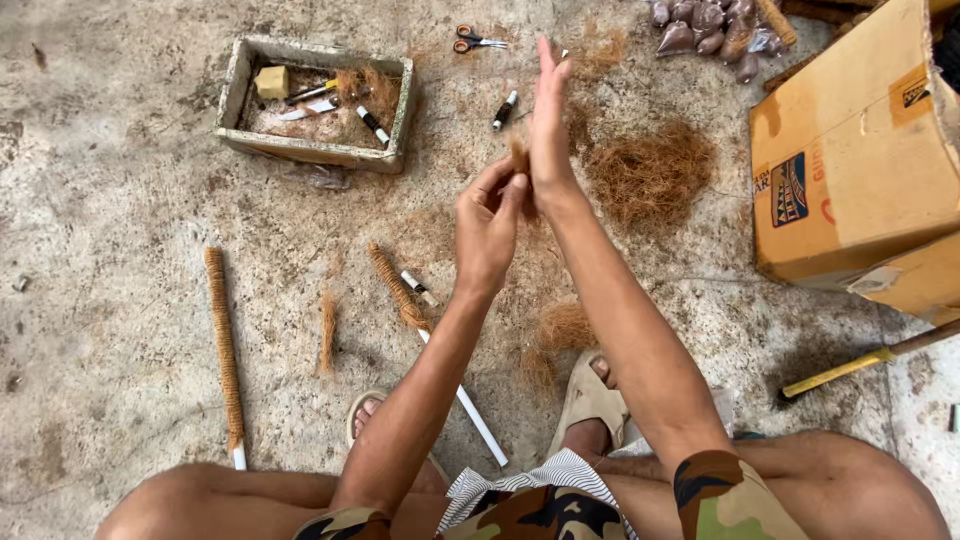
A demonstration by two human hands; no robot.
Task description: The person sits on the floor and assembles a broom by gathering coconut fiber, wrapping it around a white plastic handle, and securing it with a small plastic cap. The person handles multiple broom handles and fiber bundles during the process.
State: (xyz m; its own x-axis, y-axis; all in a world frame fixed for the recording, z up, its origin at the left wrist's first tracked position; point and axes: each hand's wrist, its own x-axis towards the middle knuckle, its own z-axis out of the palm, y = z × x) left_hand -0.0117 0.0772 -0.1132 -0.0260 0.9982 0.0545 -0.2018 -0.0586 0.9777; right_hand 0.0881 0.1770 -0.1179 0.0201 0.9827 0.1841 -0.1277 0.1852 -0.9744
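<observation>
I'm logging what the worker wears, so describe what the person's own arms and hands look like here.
Both arms are bare from the short sleeves down. The left hand and right hand wear no gloves, and no rings, watch or bracelets show. The short sleeves are a camouflage print in green, brown, orange and black. Nothing covers the forearms or wrists.
</observation>
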